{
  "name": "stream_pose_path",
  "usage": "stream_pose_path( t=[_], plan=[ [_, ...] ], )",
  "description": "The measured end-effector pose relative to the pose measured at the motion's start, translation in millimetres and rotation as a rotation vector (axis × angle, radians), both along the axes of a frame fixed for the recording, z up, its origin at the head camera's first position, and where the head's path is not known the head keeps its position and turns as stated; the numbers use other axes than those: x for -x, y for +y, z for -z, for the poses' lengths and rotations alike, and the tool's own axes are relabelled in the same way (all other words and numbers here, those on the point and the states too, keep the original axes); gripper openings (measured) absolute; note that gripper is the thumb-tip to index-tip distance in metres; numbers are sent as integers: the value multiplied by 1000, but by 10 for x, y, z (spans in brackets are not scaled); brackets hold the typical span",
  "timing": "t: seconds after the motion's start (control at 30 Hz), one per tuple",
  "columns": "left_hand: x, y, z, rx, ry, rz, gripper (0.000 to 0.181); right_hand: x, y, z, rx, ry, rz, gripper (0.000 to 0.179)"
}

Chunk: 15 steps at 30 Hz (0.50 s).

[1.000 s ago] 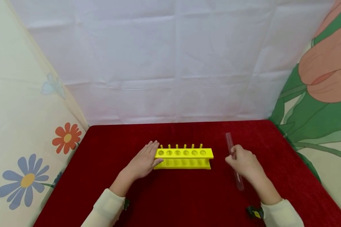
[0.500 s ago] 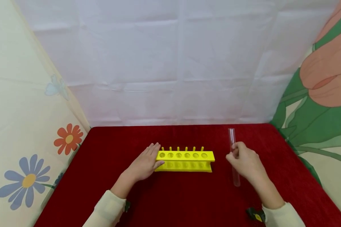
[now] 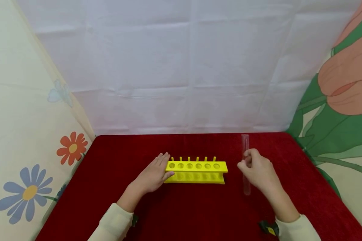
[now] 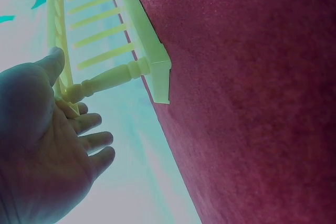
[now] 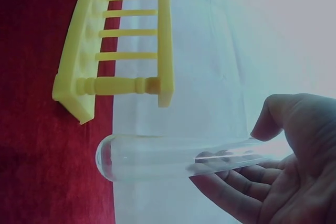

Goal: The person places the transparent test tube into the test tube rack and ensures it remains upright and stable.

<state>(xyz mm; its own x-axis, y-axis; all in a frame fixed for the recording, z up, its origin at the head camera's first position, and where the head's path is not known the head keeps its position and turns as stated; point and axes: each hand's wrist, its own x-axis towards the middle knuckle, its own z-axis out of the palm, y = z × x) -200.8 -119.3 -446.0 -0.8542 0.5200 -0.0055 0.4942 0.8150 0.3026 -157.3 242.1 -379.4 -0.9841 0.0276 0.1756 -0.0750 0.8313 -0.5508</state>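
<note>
A yellow test tube rack (image 3: 196, 166) with one row of holes and a row of pegs behind it stands on the red cloth. My left hand (image 3: 152, 172) holds its left end, thumb in front and fingers toward the back; in the left wrist view the thumb lies at the top plate (image 4: 59, 24). To the right of the rack, my right hand (image 3: 260, 170) pinches a clear glass test tube (image 3: 246, 187) near its middle. The tube is nearly upright, its rounded bottom (image 5: 105, 158) pointing down beside the rack's right end. No tube shows in the rack's holes.
Red cloth (image 3: 181, 211) covers the table up to a white cloth backdrop (image 3: 184, 67). Flower-patterned panels (image 3: 344, 134) close off both sides. A small dark object with a yellow mark (image 3: 269, 229) shows by the right sleeve.
The test tube, slanted a second ago, has swung to nearly upright in my right hand and shifted slightly left. My left hand stays on the rack, which keeps its place.
</note>
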Motion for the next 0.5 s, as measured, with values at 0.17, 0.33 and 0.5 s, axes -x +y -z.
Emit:
stream_pose_path(
  t=[0.17,0.33,0.5],
  plan=[
    [-6,-3,-10,-2,-16,-2,74,-8,-38,-31,12,24,-4,31],
    [0,0,-13,-11,-26,-11,74,-16,-77,-69,38,57,-8,30],
    [0,8,-9,-15,-24,-16,74,-21,-122,-84,56,103,-2,29]
  ],
)
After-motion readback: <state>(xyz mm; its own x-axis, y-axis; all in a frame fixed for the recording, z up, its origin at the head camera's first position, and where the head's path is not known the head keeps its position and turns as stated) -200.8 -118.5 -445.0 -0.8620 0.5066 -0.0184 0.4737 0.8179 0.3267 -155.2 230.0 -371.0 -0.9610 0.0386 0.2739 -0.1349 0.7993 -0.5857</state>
